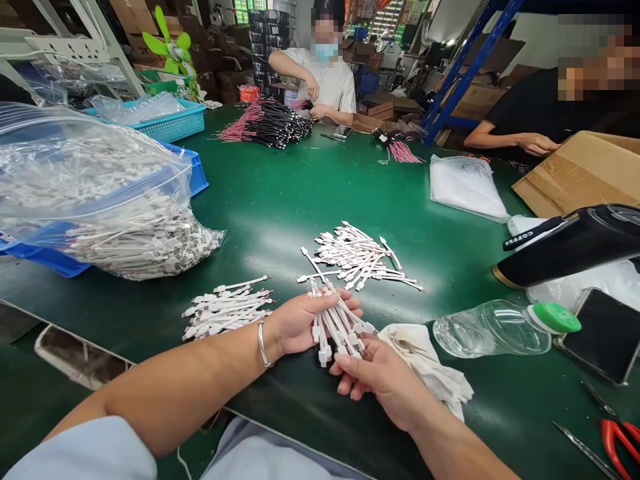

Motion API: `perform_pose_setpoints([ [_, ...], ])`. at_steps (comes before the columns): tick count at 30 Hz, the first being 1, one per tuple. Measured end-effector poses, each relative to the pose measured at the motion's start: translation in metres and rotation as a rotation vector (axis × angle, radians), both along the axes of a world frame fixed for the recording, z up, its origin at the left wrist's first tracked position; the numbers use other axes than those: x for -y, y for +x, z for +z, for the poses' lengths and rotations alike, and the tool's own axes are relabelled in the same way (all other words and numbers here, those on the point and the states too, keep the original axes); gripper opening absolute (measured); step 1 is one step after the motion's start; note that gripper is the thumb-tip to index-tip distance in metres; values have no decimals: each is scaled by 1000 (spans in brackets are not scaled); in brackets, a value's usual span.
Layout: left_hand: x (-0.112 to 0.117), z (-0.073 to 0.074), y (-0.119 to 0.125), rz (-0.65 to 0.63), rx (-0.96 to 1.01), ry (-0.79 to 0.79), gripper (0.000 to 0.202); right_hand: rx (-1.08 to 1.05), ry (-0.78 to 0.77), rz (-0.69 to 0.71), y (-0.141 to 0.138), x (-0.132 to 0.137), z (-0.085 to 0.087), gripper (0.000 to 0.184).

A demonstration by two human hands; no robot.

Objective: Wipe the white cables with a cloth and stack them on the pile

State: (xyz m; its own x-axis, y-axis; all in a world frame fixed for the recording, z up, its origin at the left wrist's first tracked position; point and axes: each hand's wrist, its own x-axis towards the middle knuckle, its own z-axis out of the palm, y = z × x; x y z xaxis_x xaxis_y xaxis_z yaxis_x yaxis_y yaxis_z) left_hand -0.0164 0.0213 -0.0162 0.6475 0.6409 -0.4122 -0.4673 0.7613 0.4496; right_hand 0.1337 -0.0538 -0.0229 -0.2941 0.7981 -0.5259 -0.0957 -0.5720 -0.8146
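Observation:
My left hand [310, 323], with a metal bangle [261, 342] on the wrist, and my right hand [380, 380] both grip a bunch of short white cables with white connectors [337, 327]. The two hands meet around the bunch, and my right fingers pinch its lower side. Just beyond them lies a loose pile of similar white cables [360, 257] on the green workbench [280, 193]. A smaller pile [227, 308] sits beside my left wrist. A crumpled off-white cloth [425, 360] lies against my right hand.
A large zip bag of white cables [100, 193] rests on blue baskets at left. On the right are a water bottle [500, 327], black flask [565, 247], phone [605, 333] and red-handled cutters [617, 443]. Two co-workers [320, 73] [530, 113] sit across, near black-and-red wire bundles [265, 123].

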Motion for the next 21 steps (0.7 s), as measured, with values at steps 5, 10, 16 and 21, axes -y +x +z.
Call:
perform_pose_setpoints([
  [5,0,0,-1,8,18,-2,12,3,-8,0,-1,-1,3,34],
  [10,0,-1,1,-11,9,-17,12,9,-7,75,0,1,2,33],
  [16,-1,13,-3,101,-157,200,13,238,17,274,8,8,2,47],
  [21,23,31,-7,-119,-435,993,24,-318,-52,199,2,9,8,77],
])
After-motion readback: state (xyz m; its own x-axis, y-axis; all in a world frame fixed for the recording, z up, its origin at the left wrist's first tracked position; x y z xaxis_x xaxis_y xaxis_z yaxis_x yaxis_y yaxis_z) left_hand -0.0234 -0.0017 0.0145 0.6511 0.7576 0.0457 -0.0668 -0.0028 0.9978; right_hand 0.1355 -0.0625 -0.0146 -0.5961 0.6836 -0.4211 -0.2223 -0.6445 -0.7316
